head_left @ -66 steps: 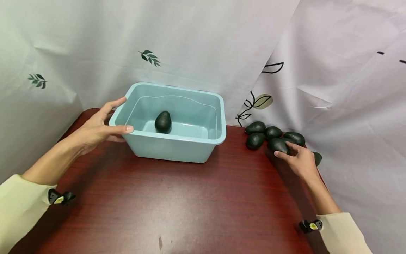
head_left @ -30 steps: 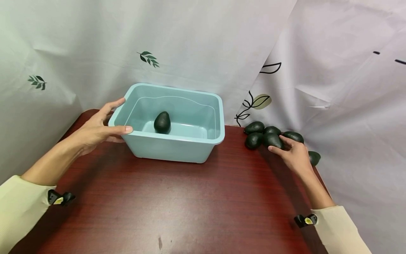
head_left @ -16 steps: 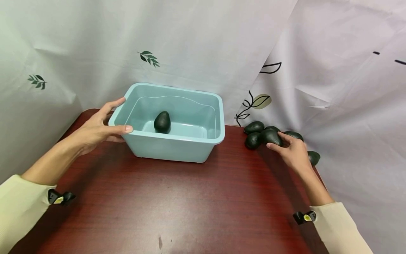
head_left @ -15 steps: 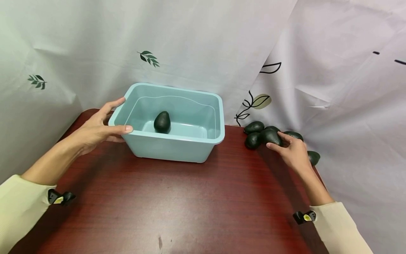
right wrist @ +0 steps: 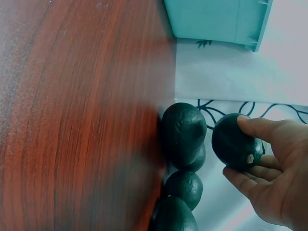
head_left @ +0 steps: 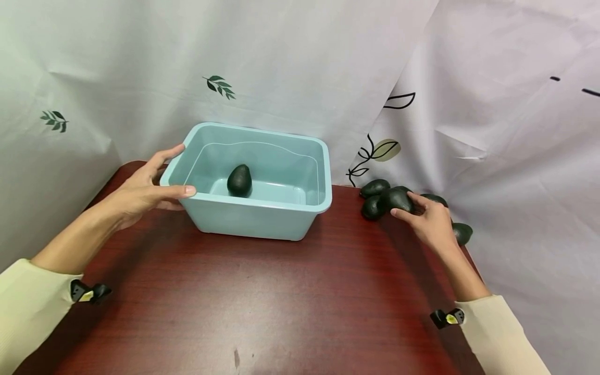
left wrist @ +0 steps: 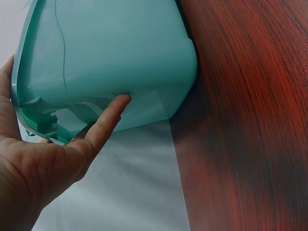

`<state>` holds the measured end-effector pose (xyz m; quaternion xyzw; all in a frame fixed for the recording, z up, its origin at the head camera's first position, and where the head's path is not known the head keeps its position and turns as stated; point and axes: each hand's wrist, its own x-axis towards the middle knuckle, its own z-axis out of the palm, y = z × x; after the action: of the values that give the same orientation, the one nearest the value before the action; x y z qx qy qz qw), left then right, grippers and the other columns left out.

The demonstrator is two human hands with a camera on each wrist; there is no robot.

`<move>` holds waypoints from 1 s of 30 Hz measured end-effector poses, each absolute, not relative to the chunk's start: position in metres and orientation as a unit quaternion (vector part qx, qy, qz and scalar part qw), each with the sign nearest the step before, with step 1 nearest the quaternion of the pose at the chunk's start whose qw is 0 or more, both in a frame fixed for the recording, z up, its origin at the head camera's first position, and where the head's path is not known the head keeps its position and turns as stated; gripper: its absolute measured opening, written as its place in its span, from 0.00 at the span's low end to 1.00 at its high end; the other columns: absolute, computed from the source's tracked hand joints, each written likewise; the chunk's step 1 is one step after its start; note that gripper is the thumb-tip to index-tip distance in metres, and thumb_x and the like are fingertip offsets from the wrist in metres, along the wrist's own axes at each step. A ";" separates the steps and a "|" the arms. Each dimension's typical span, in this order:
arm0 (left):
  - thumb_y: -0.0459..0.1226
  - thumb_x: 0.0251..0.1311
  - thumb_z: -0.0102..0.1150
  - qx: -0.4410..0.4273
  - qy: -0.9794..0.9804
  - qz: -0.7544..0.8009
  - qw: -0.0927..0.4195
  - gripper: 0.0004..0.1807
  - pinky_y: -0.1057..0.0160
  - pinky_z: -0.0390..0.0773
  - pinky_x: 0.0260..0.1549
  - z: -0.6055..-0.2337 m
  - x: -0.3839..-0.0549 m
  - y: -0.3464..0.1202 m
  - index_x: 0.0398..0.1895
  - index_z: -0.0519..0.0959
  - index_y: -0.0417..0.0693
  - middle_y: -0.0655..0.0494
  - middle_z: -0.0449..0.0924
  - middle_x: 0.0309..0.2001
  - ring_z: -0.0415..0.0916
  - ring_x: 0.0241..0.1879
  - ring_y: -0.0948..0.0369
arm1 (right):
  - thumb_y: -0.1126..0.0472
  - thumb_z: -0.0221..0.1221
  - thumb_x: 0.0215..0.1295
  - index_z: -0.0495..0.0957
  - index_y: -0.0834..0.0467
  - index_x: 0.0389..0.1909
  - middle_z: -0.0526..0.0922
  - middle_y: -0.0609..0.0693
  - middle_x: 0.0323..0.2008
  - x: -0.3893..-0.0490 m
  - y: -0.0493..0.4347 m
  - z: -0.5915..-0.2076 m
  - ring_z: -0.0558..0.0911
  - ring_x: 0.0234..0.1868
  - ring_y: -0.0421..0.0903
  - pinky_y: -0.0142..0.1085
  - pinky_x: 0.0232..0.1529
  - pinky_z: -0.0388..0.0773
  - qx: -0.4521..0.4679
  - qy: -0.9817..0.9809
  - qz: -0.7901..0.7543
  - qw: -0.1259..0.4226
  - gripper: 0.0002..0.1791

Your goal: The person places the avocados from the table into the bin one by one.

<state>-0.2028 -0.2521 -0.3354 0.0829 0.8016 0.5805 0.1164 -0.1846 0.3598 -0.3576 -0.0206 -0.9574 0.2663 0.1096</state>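
My left hand holds the left end of a light blue plastic bin, thumb on the front rim and fingers at its end. In the left wrist view one finger lies straight along the outer wall. Inside the bin rests one dark green avocado. At the right, my right hand pinches another avocado between thumb and fingers. The right wrist view has this held avocado raised off the table beside others, its stem end towards the palm.
Several more avocados, such as one at the back and one at the right edge, lie on the reddish-brown wooden table. A white cloth with leaf prints hangs behind the table and along its sides.
My right hand has lifted the avocado slightly and carried it left, over the neighbouring avocados. My left hand, the bin and the avocado inside it stay in place.
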 end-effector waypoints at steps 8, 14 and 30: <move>0.39 0.68 0.67 0.082 0.800 0.583 0.117 0.52 0.51 0.89 0.47 -0.336 -0.202 -0.253 0.83 0.43 0.81 0.49 0.53 0.76 0.74 0.59 0.59 | 0.34 0.71 0.59 0.74 0.55 0.73 0.83 0.63 0.61 -0.187 0.354 -0.355 0.87 0.57 0.59 0.55 0.58 0.79 -0.019 -0.955 0.275 0.112 0.46; 0.39 0.69 0.67 0.083 0.800 0.583 0.118 0.52 0.52 0.89 0.48 -0.336 -0.203 -0.253 0.83 0.43 0.81 0.49 0.53 0.76 0.74 0.60 0.59 | 0.36 0.72 0.59 0.75 0.55 0.72 0.82 0.62 0.63 -0.189 0.352 -0.351 0.86 0.59 0.59 0.55 0.60 0.80 -0.013 -0.953 0.279 0.119 0.45; 0.39 0.68 0.67 0.082 0.799 0.583 0.120 0.53 0.51 0.89 0.48 -0.335 -0.203 -0.251 0.83 0.43 0.81 0.49 0.52 0.77 0.73 0.60 0.59 | 0.37 0.72 0.60 0.76 0.55 0.71 0.84 0.60 0.62 -0.192 0.337 -0.345 0.87 0.57 0.57 0.53 0.58 0.81 0.001 -0.947 0.297 0.121 0.43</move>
<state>-0.2034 -0.2514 -0.3349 0.0821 0.7993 0.5832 0.1195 -0.1921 0.3373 -0.3453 0.0011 -0.9473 0.2966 0.1211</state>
